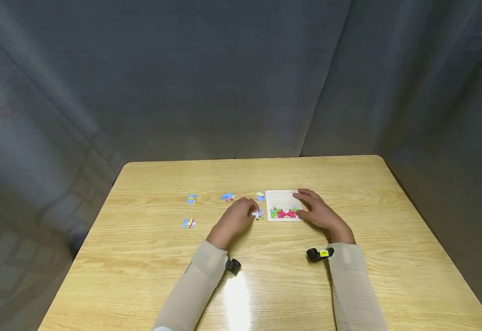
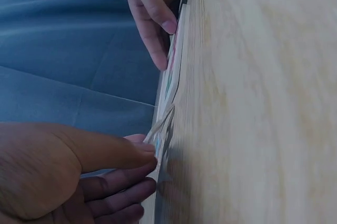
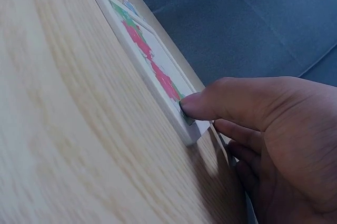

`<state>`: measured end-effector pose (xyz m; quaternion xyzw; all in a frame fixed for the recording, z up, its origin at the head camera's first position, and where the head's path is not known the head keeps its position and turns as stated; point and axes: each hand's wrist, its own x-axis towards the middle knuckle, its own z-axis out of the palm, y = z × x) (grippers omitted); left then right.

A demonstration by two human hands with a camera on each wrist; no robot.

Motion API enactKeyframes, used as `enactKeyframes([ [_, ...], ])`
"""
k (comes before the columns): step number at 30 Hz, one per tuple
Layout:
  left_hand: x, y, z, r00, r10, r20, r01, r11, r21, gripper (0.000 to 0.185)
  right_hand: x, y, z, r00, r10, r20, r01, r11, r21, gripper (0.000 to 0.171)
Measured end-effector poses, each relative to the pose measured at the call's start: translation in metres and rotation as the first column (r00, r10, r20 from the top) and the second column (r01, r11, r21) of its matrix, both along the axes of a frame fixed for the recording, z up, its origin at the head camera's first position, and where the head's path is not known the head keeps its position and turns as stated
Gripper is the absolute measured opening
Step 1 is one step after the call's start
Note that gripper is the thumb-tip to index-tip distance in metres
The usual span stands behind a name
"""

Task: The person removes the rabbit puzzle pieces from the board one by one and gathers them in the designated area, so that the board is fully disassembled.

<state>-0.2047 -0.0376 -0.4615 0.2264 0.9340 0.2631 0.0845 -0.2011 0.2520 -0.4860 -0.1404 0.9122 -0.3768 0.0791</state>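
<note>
On the table (image 1: pixel 117 276) just left of the white tray (image 1: pixel 267 207), L hand (image 1: pixel 238 216) pinches a jigsaw piece (image 1: pixel 258 214), tilted, prob for easier turning. R hand (image 1: pixel 320 212) rests spread on tray's right side, prob so it won't slide. Hands apart btw.

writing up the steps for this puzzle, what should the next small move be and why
Probably move the tilted puzzle piece right, over the tray's bare part: the left hand pinches it just beside the tray, pieces fill the near edge while space lies open beyond them, and the right hand rests at the tray's other end, perhaps steadying it.
</note>
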Motion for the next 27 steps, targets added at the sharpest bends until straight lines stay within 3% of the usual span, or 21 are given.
enactKeyframes([
  [9,0.0022,0.0008,-0.0047,0.999,-0.023,-0.03,0.021,0.998,-0.067,0.025,0.0003,0.0013,0.0007,1.0,-0.007,0.004,0.007,1.0,-0.016,0.058],
  [19,0.0094,0.0015,-0.0013,1.0,-0.028,0.009,0.029,0.992,-0.123,0.024,-0.0001,0.0004,-0.0013,1.0,0.008,-0.006,-0.008,1.0,-0.004,0.058],
  [27,0.0078,0.0027,-0.0022,1.0,-0.02,0.007,0.021,0.992,-0.127,0.025,-0.0003,0.0008,0.0016,1.0,0.005,-0.002,-0.005,1.0,-0.01,0.059],
])
